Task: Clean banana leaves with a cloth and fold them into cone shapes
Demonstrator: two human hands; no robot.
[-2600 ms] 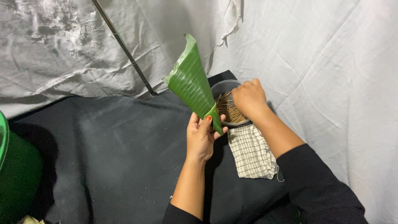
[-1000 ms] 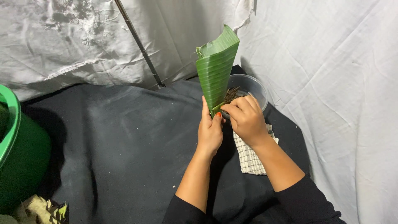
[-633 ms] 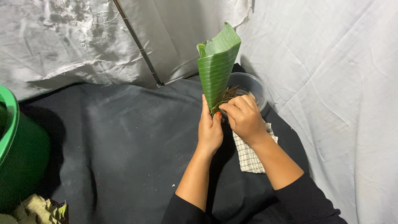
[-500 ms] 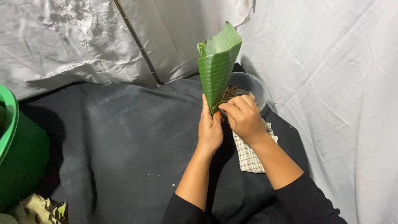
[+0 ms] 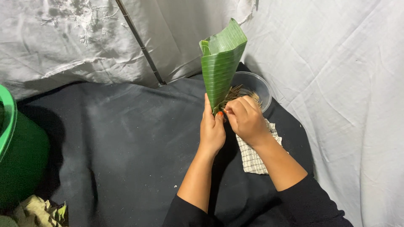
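1. The banana leaf (image 5: 221,63) is already rolled into a cone, wide mouth pointing up and away, narrow tip down at the hands. So the shaping part looks done to me.

2. Left hand (image 5: 211,128) has its grip wrapped around the cone's lower end, clenched on the overlap so the roll doesn't spring open. The leaf sits in the air above the dark cloth (image 5: 126,138), not resting on anything.

3. Right hand (image 5: 244,120) is pressed right against the seam near the tip, fingers pinched together. Probably a thin stick in that pinch, but honestly it's too small to make out, so I can't tell for sure what it's grasping.

4. Just behind the right hand is a clear bowl (image 5: 259,84) with a bundle of thin brown sticks (image 5: 237,91) in it. My guess is those are the pins for the seam.

5. A checked cloth (image 5: 254,153) lies on the dark cloth under the right forearm, just beside the bowl.

6. What's left, as far as I can judge: the seam doesn't show a pin through it yet, so fastening is the step in hand. The cone looks empty from this angle, though the inside is mostly hidden.

7. Off to the left there's a green bucket (image 5: 17,155) and some crumpled leaf scraps (image 5: 38,212) in the corner, well apart from the hands. White sheets (image 5: 336,84) hang all around.
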